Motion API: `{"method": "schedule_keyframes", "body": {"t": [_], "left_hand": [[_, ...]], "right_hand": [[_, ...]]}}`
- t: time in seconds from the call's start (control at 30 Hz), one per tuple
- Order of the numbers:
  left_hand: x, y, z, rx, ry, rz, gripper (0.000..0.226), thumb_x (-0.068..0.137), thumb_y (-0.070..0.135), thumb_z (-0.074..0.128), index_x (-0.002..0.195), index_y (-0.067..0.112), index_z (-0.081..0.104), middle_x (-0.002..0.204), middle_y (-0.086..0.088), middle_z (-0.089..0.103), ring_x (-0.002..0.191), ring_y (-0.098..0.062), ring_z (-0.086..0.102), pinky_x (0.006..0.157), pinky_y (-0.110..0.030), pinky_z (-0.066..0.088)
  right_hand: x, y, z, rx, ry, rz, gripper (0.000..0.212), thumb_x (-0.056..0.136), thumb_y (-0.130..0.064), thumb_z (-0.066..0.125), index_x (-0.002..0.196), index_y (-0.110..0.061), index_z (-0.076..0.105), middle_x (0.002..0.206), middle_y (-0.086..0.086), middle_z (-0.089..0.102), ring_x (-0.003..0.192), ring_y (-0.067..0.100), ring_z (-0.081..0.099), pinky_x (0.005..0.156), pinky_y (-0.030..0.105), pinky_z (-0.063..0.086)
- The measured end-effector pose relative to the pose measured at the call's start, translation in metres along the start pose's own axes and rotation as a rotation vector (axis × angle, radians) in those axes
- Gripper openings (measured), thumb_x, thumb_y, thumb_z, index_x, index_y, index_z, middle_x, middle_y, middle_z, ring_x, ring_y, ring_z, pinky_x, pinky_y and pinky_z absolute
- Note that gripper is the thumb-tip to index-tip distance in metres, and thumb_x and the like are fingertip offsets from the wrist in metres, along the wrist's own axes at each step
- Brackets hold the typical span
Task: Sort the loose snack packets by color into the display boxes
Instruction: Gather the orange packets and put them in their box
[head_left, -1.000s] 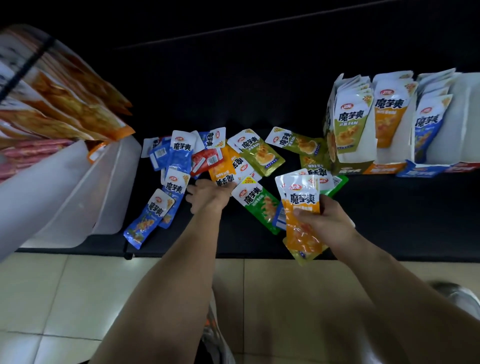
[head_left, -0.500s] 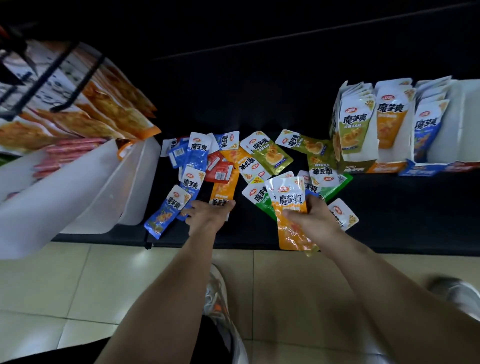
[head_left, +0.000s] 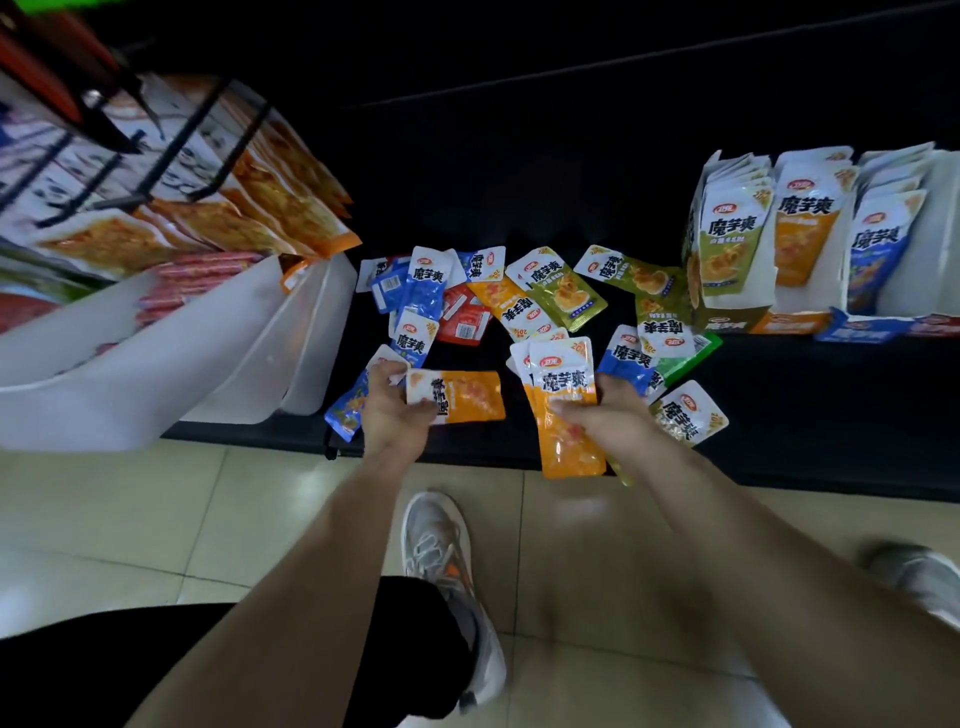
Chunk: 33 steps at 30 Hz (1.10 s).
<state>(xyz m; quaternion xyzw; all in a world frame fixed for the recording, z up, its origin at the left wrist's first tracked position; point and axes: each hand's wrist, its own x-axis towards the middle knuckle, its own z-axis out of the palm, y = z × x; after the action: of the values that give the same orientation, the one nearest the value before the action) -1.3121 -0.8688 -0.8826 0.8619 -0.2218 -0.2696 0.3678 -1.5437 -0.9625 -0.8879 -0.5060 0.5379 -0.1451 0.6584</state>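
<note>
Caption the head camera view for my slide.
Left hand and right hand each hold orange packets by the loose pile; display boxes stand right.

A white bin (head_left: 104, 374) of red sausages (head_left: 208, 266) sits left; grey sneakers (head_left: 447, 561) stand on tiled floor (head_left: 130, 509).

1. The orange packet (head_left: 563, 382) in the right hand (head_left: 613, 421) reads "魔芋爽" in black, with "20%" at its top corner.
2. At 2 o'clock, the boxed green packets (head_left: 732, 244), boxed orange packets (head_left: 802, 223) and boxed blue packets (head_left: 875, 249) each read "魔芋爽".
3. The green display box (head_left: 727, 326) repeats it on its front lip.
</note>
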Motion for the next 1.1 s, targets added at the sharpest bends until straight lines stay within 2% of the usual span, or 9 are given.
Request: {"method": "schedule_keyframes", "body": {"t": [0.1,0.27,0.4,0.5,0.6,0.73,0.87,1.0,1.1], "left_hand": [[-0.006,0.025,-0.01,-0.036,-0.05,0.039,0.029,0.081,0.018,0.077,0.104,0.021,0.06,0.095,-0.001,0.073,0.087,-0.02,0.071,0.082,-0.039,0.06],[-0.029,0.054,0.02,-0.103,-0.23,0.09,0.004,0.088,0.02,0.075,0.09,0.022,0.071,0.092,-0.006,0.076,0.088,-0.026,0.073,0.081,-0.05,0.06],[-0.038,0.058,0.057,-0.246,-0.324,-0.025,0.011,0.092,0.017,0.07,0.103,0.016,0.068,0.096,-0.007,0.072,0.082,-0.02,0.072,0.075,-0.046,0.062],[-0.034,0.055,0.079,-0.183,-0.303,0.03,0.008,0.09,0.02,0.073,0.095,0.022,0.067,0.092,-0.002,0.073,0.086,-0.021,0.072,0.079,-0.051,0.061],[-0.029,0.054,0.097,-0.068,-0.249,0.087,0.019,0.085,0.029,0.078,0.098,0.02,0.069,0.094,0.0,0.073,0.088,-0.018,0.071,0.082,-0.048,0.06],[-0.016,0.055,0.112,-0.07,-0.3,0.093,0.027,0.08,0.041,0.08,0.094,0.021,0.069,0.095,0.001,0.073,0.092,-0.017,0.071,0.082,-0.045,0.06],[0.025,0.056,0.118,0.116,-0.116,0.079,0.034,0.09,0.047,0.068,0.106,0.017,0.067,0.095,0.009,0.067,0.093,-0.015,0.067,0.062,-0.019,0.047],[0.057,0.061,0.128,0.259,-0.067,-0.141,0.058,0.087,0.063,0.062,0.108,0.009,0.051,0.088,0.003,0.06,0.063,-0.011,0.05,0.058,-0.026,0.038],[0.065,0.063,0.14,0.364,-0.049,-0.173,0.066,0.079,0.073,0.063,0.098,0.012,0.046,0.082,0.001,0.055,0.065,-0.016,0.051,0.067,-0.031,0.043]], "right_hand": [[-0.004,-0.008,0.002,0.034,-0.045,-0.003,0.023,0.09,-0.019,0.075,0.111,-0.015,0.065,0.096,0.003,0.073,0.062,0.009,0.067,0.052,0.018,0.051],[-0.013,-0.01,-0.004,0.077,-0.1,0.008,0.032,0.094,-0.018,0.068,0.124,-0.023,0.059,0.109,-0.002,0.069,0.091,0.016,0.068,0.066,0.025,0.051],[-0.015,-0.005,-0.012,0.195,-0.042,0.056,0.022,0.093,-0.002,0.057,0.112,-0.013,0.063,0.081,0.0,0.067,0.068,0.014,0.063,0.058,0.025,0.045],[-0.014,-0.002,-0.018,0.299,0.044,0.126,0.008,0.097,-0.012,0.055,0.094,-0.01,0.062,0.076,0.005,0.06,0.066,0.017,0.056,0.057,0.025,0.044],[-0.009,0.003,-0.024,0.323,-0.018,0.127,0.015,0.093,-0.024,0.065,0.107,-0.018,0.065,0.091,0.005,0.072,0.08,0.021,0.07,0.071,0.032,0.057],[0.0,0.012,-0.036,0.045,-0.041,0.005,0.024,0.087,-0.007,0.07,0.109,-0.016,0.069,0.092,0.002,0.076,0.079,0.016,0.073,0.067,0.024,0.057],[0.012,0.021,-0.051,0.051,0.118,-0.016,0.019,0.087,-0.006,0.066,0.103,-0.016,0.069,0.082,-0.001,0.073,0.073,0.018,0.069,0.061,0.025,0.05],[0.018,0.03,-0.06,0.064,0.151,-0.017,0.029,0.087,-0.003,0.065,0.107,-0.025,0.066,0.093,-0.002,0.074,0.085,0.015,0.071,0.076,0.034,0.054],[0.016,0.035,-0.061,0.056,0.16,-0.001,0.034,0.088,-0.002,0.062,0.112,-0.026,0.063,0.099,-0.001,0.072,0.092,0.017,0.068,0.082,0.038,0.055]]}}
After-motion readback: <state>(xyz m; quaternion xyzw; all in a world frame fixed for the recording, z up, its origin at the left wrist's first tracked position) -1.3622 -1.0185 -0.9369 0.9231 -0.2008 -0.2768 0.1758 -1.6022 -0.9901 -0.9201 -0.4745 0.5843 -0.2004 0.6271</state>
